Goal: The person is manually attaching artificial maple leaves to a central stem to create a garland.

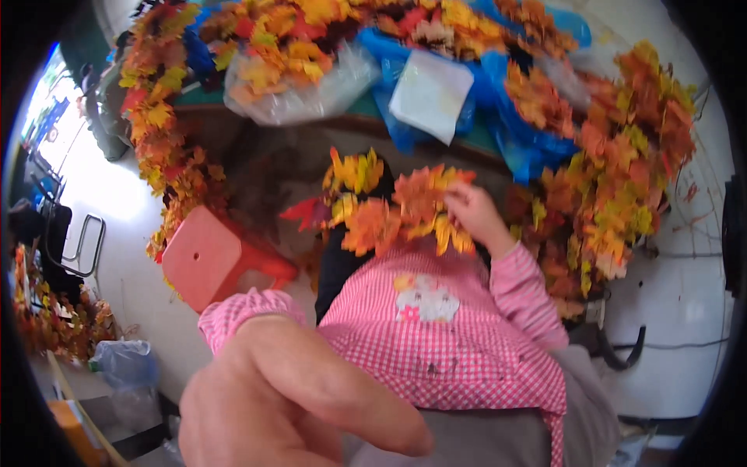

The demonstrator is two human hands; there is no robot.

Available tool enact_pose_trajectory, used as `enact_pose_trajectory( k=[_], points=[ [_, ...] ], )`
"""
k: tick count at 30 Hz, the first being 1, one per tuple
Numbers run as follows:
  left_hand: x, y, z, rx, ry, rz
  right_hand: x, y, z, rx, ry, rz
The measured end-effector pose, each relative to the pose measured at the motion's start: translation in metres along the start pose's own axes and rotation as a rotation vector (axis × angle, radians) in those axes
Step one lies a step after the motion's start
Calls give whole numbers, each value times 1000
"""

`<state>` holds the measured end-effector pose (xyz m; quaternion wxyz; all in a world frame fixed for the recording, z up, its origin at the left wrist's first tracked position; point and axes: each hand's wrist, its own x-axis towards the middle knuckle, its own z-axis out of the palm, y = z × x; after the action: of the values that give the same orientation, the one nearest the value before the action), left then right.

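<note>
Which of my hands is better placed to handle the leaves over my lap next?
Probably the right hand: it touches the orange and yellow leaves, while the left hand looms in the near foreground, away from them.

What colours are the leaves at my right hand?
The leaves are orange and yellow, best seen in the head view.

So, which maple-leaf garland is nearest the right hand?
The small orange-and-yellow garland over the lap, with a dark-red leaf at its left: the right hand touches it. The bulkier left garland and right garland lie apart.
</note>
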<state>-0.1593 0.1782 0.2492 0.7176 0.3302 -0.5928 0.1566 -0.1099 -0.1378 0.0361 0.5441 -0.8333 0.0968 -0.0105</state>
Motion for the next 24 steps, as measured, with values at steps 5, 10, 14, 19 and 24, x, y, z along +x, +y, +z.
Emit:
enact_pose_trajectory(
  k=[5,10,14,19,24],
  points=[
    [-26,-12,5,115,3,-188,-6,0,-1,50,-25,16],
    [-50,-25,9,-10,121,85,-9,3,1,81,-21,57],
    [-69,-49,-12,-193,-284,-171,-13,10,-1,107,-27,74],
    [-47,-63,3,-459,-330,-234,-9,4,1,97,-2,39],
    [-32,-70,6,-622,-381,-411,-2,7,-1,149,-14,69]
  ],
)
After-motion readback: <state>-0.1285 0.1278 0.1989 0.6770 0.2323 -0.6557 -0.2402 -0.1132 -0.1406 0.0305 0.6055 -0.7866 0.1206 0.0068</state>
